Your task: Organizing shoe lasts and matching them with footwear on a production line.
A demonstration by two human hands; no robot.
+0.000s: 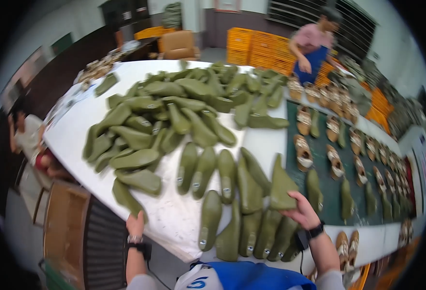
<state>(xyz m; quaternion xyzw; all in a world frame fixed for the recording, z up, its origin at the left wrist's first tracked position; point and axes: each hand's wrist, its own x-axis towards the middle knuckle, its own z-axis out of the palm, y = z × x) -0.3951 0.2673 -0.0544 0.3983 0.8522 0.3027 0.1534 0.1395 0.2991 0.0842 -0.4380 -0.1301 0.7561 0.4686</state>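
My right hand (300, 211) is closed round the thick end of a green shoe last (281, 186), its narrow toe pointing away from me. At the table's near left edge, my left hand (135, 226) grips the lower end of another green shoe last (126, 194), beside the pile. Between my hands, several lasts are laid side by side in rough rows, among them a sole-up last (210, 220) close to my body. A large jumbled heap of green lasts (162, 108) covers the middle and far part of the white table (169, 212).
On the right, a green board (314, 193) carries rows of brown-and-white shoes (335, 162) with lasts between them. A person in a blue apron (314, 60) stands beyond it, near orange crates (251, 46). Another person (29, 137) is at far left. A brown box (65, 232) stands below the table's left edge.
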